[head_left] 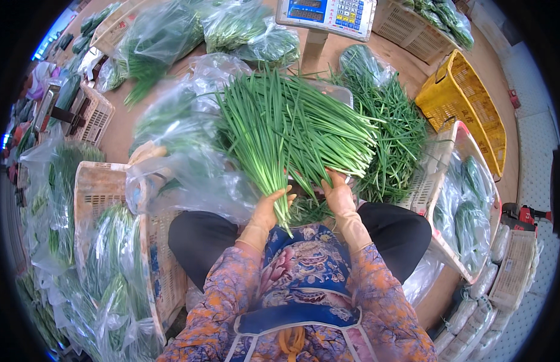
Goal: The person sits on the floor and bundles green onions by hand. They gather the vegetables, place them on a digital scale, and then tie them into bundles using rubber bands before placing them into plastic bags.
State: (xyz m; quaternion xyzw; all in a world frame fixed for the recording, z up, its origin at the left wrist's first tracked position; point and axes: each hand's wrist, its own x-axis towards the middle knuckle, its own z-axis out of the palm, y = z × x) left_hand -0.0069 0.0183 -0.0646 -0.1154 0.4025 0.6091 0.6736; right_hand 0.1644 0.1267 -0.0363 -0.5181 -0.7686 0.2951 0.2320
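Observation:
My left hand (269,209), in a pale rubber glove, grips the white lower stems of a bunch of garlic chives (257,140), whose leaves fan upward. My right hand (338,188), gloved alike, has its fingers at a few chive leaves by the near edge of a larger chive pile (334,131). What the right fingers enclose is partly hidden. That pile lies on the tray of a digital scale, its stem ends pointing right. The scale's display (326,16) stands beyond it. Loose chive leaves (393,149) are heaped to the right of the pile.
Clear plastic bags (189,176) of greens lie at the left, beside a crate (101,181) of bagged chives. At the right stand a white crate (461,131) with bagged greens and a yellow plastic crate (442,92). More bagged greens (244,31) lie at the far side.

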